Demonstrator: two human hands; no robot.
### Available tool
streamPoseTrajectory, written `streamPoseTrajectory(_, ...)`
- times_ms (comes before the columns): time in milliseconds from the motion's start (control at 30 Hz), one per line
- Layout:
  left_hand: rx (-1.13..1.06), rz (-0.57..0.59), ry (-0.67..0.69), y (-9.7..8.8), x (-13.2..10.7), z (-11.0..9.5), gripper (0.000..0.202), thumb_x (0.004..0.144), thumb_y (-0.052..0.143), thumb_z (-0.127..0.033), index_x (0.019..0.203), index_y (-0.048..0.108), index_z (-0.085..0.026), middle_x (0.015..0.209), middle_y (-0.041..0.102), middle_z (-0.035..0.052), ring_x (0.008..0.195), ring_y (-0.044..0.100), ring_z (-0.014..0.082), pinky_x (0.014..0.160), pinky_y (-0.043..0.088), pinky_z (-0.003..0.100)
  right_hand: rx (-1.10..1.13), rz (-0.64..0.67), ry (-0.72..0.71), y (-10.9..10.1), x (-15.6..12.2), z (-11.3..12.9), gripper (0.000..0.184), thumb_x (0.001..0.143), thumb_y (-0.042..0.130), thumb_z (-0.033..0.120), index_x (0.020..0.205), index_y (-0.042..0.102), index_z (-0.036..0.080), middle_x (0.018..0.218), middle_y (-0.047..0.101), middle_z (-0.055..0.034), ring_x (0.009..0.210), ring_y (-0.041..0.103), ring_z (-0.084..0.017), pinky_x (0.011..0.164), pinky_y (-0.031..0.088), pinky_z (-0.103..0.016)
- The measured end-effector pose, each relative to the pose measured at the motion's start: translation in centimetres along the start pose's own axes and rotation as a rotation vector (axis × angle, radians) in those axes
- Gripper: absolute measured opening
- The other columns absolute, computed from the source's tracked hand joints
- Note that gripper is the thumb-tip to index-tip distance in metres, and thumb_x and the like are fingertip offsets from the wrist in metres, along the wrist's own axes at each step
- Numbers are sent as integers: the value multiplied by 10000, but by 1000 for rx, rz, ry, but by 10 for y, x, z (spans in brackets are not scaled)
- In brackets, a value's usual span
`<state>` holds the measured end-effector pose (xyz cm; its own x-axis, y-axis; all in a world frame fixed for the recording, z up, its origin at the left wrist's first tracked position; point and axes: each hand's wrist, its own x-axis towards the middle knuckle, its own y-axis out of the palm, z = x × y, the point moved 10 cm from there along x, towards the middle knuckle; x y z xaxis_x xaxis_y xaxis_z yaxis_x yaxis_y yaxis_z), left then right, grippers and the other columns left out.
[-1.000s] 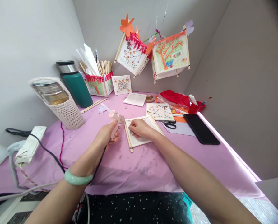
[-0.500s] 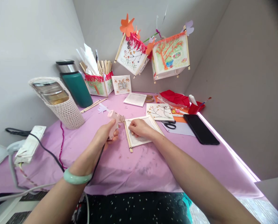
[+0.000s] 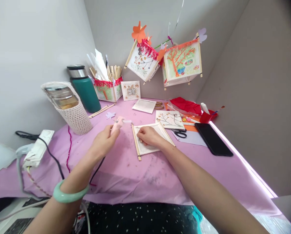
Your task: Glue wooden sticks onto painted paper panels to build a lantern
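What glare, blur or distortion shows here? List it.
Head view, glare: a white strip along the lilac tablecloth's right edge; head view, distortion: the teal metal bottle leans, probably from the wide lens; head view, shading: the upper right corner is dark; head view, blur: the pale pink plastic glue gun in the left hand looks slightly soft.

The glue gun (image 3: 116, 125) seems to be of smooth, pale plastic. The white panel (image 3: 145, 150) looks like matt cloth, and its side stick (image 3: 136, 143) is of bare wood. The tablecloth (image 3: 126, 172) is cloth also, softly wrinkled. The green bottle (image 3: 88, 97) has a matt body and a shiny metal collar (image 3: 78, 73). The crocheted cover (image 3: 76, 118) is rough yarn; the bangle (image 3: 70, 197) is smooth and glossy.
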<state>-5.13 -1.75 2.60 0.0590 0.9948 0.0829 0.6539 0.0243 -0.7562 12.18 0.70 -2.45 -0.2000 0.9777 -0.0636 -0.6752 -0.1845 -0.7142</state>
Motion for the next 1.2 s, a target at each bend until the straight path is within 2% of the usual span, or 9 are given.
streamPoseTrajectory(100, 469, -80, 29, -7, 9, 7, 511, 869, 327, -445, 1260, 396, -124, 973, 646, 155, 858, 626, 285, 697, 438, 351, 71, 0, 3, 2, -1, 1, 164, 743, 441, 201, 626, 546, 153, 548, 599, -1, 392, 517, -71, 421, 352, -170)
streamPoseTrajectory(233, 718, -65, 49, -7, 25, 23, 507, 878, 306, -392, 1207, 420, -23, 919, 650, 226, 872, 624, 345, 733, 439, 416, 205, -28, 29, -8, -5, -2, 105, 766, 451, 218, 752, 543, 169, 598, 595, 21, 397, 521, -66, 387, 352, -159)
streamPoseTrajectory(367, 854, -106, 19, -20, 30, 29, 442, 844, 389, -389, 1073, 535, -40, 962, 628, 255, 935, 587, 381, 756, 428, 468, 118, -159, 23, -53, -18, -14, 137, 802, 466, 276, 832, 564, 185, 664, 625, 20, 420, 526, -63, 418, 359, -168)
streamPoseTrajectory(467, 827, -226, 79, -28, 22, 5, 406, 860, 377, -367, 1037, 573, -60, 1051, 604, 249, 1019, 550, 365, 799, 419, 448, -134, -351, 86, -101, -36, -34, 160, 809, 471, 285, 804, 595, 184, 705, 645, -2, 507, 547, -87, 498, 354, -196)
streamPoseTrajectory(567, 625, -74, 168, 1, 18, -20, 352, 879, 340, -307, 956, 621, -110, 972, 660, 171, 916, 613, 276, 755, 442, 350, -439, -471, 243, -131, -56, -59, 224, 806, 485, 336, 741, 624, 173, 724, 651, -54, 676, 575, -162, 545, 311, -240)
streamPoseTrajectory(633, 529, 112, 242, 35, 16, -35, 348, 873, 346, -299, 898, 647, -125, 904, 684, 148, 857, 633, 251, 726, 447, 328, -471, -423, 319, -130, -62, -76, 272, 809, 481, 381, 721, 630, 171, 719, 651, -65, 682, 570, -178, 542, 293, -253)
streamPoseTrajectory(733, 501, 143, 208, 58, 21, -44, 352, 860, 361, -297, 862, 660, -111, 890, 685, 178, 850, 642, 256, 721, 451, 330, -417, -332, 341, -114, -61, -91, 339, 808, 475, 456, 698, 635, 179, 755, 662, -72, 693, 568, -184, 541, 292, -257)
streamPoseTrajectory(933, 431, 140, 168, 70, 28, -47, 388, 829, 412, -394, 877, 657, -97, 894, 684, 199, 886, 639, 294, 725, 462, 345, -369, -284, 315, -95, -55, -88, 298, 806, 482, 417, 718, 644, 182, 782, 668, -58, 716, 562, -180, 553, 285, -256)
streamPoseTrajectory(1200, 454, 123, 124, 74, 35, -40, 318, 762, 427, -270, 900, 661, -104, 899, 686, 178, 891, 640, 276, 690, 466, 316, -321, -307, 290, -94, -54, -88, 294, 798, 478, 407, 687, 619, 175, 712, 644, -37, 654, 525, -152, 545, 274, -245)
